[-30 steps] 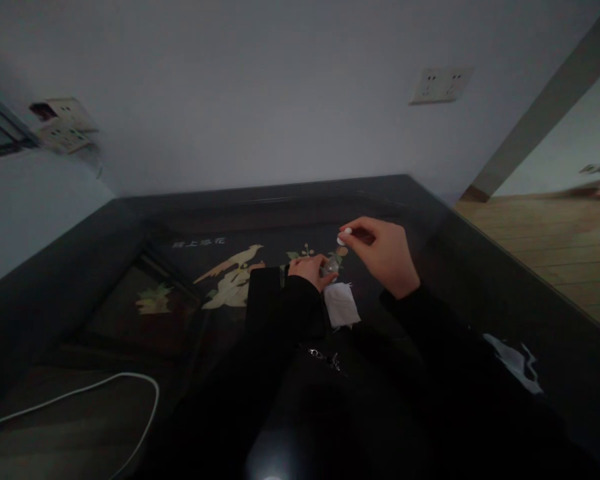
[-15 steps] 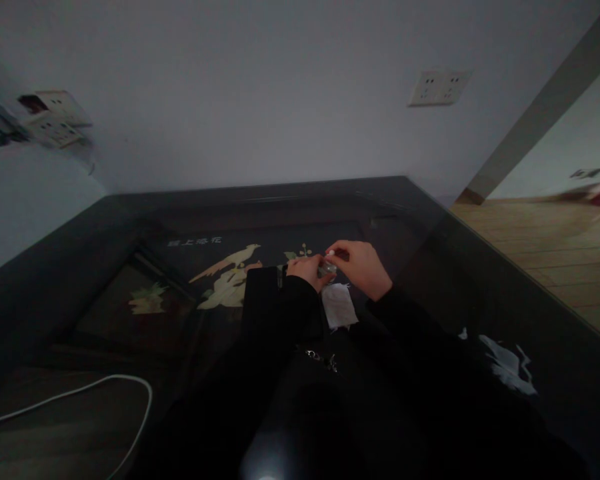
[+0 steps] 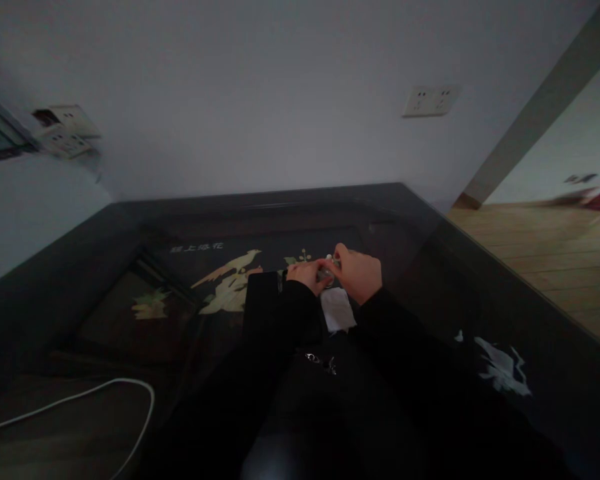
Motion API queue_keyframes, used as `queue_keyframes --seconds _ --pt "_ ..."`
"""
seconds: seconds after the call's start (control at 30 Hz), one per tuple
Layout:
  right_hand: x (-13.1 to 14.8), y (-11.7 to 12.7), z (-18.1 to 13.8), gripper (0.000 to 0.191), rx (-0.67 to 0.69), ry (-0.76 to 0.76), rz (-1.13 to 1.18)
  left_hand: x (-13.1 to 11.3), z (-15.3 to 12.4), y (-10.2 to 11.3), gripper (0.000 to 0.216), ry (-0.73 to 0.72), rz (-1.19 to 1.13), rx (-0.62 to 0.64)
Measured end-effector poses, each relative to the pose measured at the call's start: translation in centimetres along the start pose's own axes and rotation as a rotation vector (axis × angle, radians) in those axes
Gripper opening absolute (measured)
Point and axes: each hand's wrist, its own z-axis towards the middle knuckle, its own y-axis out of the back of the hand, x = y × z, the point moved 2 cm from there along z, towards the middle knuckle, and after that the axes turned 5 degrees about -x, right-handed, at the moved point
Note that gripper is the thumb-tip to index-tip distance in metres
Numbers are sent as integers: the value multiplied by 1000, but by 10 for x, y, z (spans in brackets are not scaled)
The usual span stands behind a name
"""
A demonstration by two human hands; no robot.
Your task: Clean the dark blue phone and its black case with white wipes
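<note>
My left hand [image 3: 305,274] is closed around a small clear bottle [image 3: 323,274], which its fingers partly cover. My right hand [image 3: 359,272] is pinched at the top of that bottle, where a small white knob or cap [image 3: 329,257] shows between the hands. Whether the cap is on or off the bottle cannot be made out. Just below the hands lies a white cloth piece [image 3: 337,311] with frayed edges. A black flat box or case [image 3: 260,300] sits under my left forearm. Nearer to me, a small silvery metal piece, like a keychain or jewellery [image 3: 321,362], rests on the table.
The dark glossy table [image 3: 280,208] has inlaid bird and flower pictures [image 3: 230,287]. A white cable [image 3: 105,382] curves over its near left. Wall sockets [image 3: 431,101] are above the back edge, with more sockets [image 3: 67,130] at the left. Wooden floor [image 3: 520,247] lies to the right.
My right hand has shifted slightly left and turned, its fingers now closer against the bottle and my left hand. The view has tilted a little; the other things stay in place.
</note>
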Motion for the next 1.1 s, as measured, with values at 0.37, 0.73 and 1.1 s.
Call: queue_keyframes --seconds 0.37,0.73,1.1 --pt "-22 -19 -36 49 371 290 141 6 -3 13 70 -14 -31 -35" --pt "-24 -33 -27 40 562 198 181 30 -62 41 35 -45 -34 -98" --pt "-22 6 -28 42 469 22 738 11 -89 26 38 -90 -356 -46"
